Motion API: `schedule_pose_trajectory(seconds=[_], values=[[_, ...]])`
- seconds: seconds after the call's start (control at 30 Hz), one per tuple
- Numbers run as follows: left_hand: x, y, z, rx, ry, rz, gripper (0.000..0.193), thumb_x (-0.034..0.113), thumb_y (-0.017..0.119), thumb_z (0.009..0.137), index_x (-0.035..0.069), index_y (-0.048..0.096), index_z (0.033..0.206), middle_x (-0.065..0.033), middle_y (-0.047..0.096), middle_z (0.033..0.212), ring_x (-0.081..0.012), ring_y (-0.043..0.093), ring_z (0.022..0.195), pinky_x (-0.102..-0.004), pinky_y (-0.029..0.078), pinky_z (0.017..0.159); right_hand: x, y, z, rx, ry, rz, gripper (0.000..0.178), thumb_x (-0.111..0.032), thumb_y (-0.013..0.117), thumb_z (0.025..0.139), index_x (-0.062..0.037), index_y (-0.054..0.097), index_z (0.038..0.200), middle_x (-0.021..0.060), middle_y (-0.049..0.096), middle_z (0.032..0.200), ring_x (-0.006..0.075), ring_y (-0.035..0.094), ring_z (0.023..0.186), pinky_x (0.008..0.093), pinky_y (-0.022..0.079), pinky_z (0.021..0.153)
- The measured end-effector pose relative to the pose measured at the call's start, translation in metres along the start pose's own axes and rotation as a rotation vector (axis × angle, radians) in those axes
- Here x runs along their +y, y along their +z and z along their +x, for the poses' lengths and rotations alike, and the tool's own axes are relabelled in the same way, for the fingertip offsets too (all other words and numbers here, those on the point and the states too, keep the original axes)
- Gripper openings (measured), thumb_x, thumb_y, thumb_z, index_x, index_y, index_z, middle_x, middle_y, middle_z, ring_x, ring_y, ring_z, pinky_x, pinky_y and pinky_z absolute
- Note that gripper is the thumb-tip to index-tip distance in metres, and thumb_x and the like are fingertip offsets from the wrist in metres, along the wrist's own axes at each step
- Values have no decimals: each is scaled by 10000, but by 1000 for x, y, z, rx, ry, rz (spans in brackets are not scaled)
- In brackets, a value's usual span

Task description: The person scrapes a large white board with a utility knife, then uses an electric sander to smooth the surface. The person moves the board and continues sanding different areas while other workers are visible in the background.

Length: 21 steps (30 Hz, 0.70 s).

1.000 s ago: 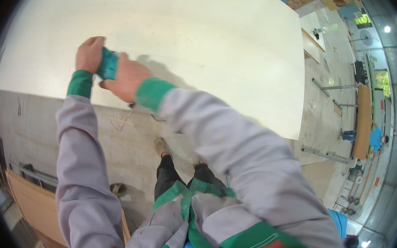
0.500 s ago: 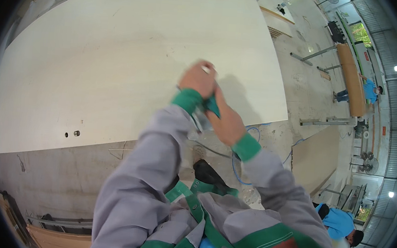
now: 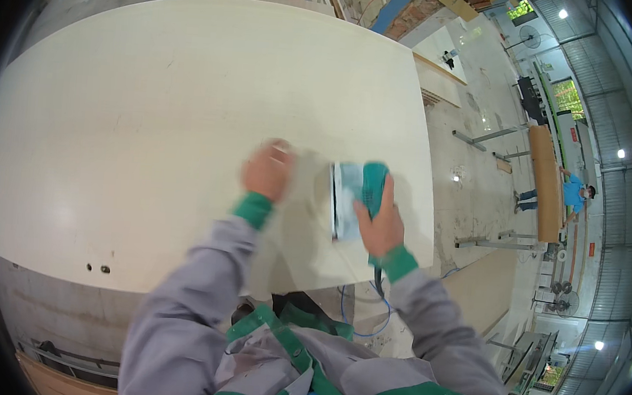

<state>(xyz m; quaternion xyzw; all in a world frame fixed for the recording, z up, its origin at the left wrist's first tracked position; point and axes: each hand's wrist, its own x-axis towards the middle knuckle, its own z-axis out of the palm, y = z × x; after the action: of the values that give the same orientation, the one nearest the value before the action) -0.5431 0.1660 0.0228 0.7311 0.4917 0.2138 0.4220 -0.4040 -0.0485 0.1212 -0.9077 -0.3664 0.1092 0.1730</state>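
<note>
A teal power sander point(image 3: 373, 189) with a flat rectangular base is gripped in my right hand point(image 3: 385, 227), fingers wrapped round its body. The sander is held tilted over the right part of a large white panel point(image 3: 181, 113), its base edge toward the left. Its dark cord drops off the panel's near edge. To the left of the sander, my left hand point(image 3: 268, 170) hovers over the panel, blurred and closed like a fist. A small pale spot shows at its fingers; what it is cannot be made out.
Two small dark holes point(image 3: 97, 268) mark the panel's near left corner. A blue hose point(image 3: 362, 333) loops on the floor below the near edge. To the far right, a person in blue point(image 3: 573, 194) stands by a brown board point(image 3: 544, 184) near metal trestles.
My hands, together before, have come apart. The left has moved left, while the right has swung the sander out over the panel. The view has shifted, showing more beyond the far edge.
</note>
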Motion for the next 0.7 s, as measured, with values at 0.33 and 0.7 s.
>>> schedule_pose_trajectory(seconds=[0.33, 0.7], values=[[-165, -198, 74, 280, 85, 885, 637, 408, 581, 994, 108, 442, 1539, -141, 463, 1559, -351, 397, 1452, -488, 271, 1222, -68, 20, 442, 100, -173, -104, 969, -567, 677, 911, -136, 195, 1632, 260, 652, 1340, 454, 626, 1230, 472, 498, 1040], [-166, -216, 73, 278, 114, 825, 597, 396, 534, 1013, 76, 480, 1514, -146, 457, 1586, -363, 394, 1477, -500, 273, 1238, -108, 29, 701, 26, -564, -845, 469, -345, 453, 1046, -136, 585, 1444, 192, 637, 1379, 426, 623, 1235, 470, 484, 1076]])
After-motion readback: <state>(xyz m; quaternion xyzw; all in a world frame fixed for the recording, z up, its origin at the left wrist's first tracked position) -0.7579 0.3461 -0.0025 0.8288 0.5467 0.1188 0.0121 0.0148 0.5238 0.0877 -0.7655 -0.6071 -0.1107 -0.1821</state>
